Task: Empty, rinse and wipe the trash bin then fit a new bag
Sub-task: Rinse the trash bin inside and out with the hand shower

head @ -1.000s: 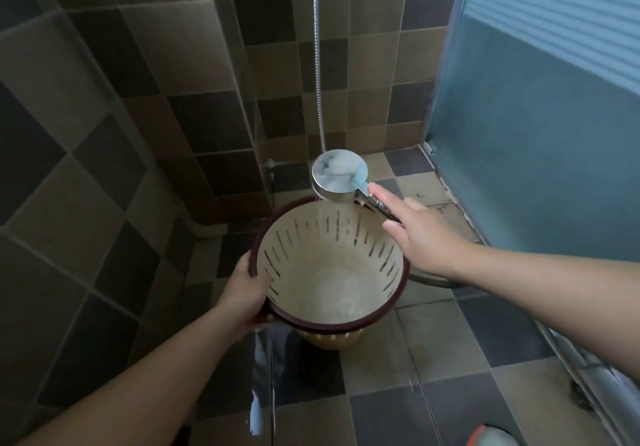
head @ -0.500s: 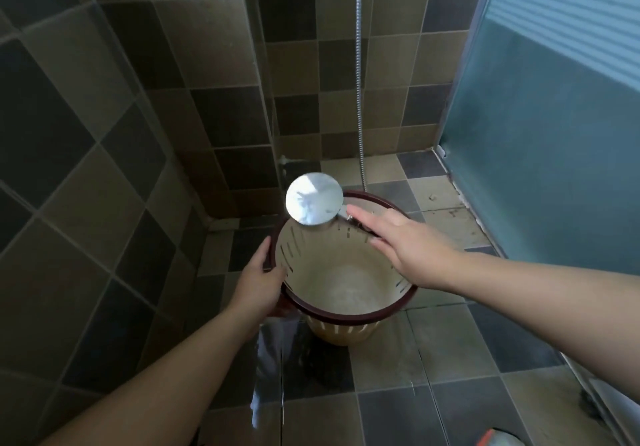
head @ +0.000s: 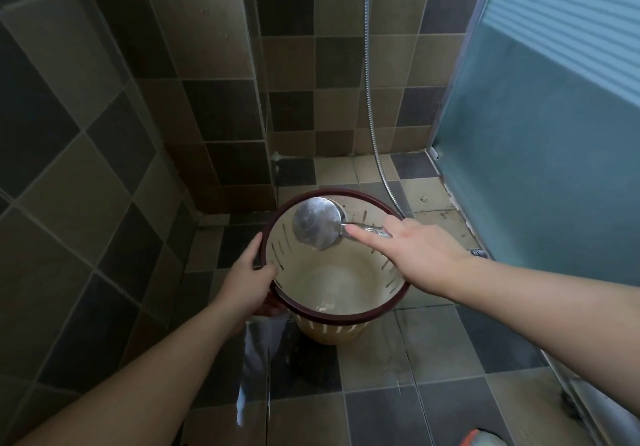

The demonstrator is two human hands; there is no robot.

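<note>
A cream slotted trash bin [head: 346, 282] with a dark red rim stands on the tiled shower floor. Its inside is wet, with water pooled at the bottom. My left hand [head: 247, 279] grips the rim on the left side. My right hand [head: 412, 248] holds the handle of a chrome shower head [head: 317, 223], index finger stretched along it. The round head hangs over the bin's far left inner wall, facing down into it.
The metal shower hose [head: 370, 106] runs up the back wall. Dark and tan tiled walls close in on the left and behind. A frosted blue glass door [head: 540, 154] stands at the right. An orange and white object [head: 481, 438] peeks in at the bottom edge.
The shower head has moved left and down into the bin's mouth. The bin and my left hand on its rim have stayed put while the view shifted.
</note>
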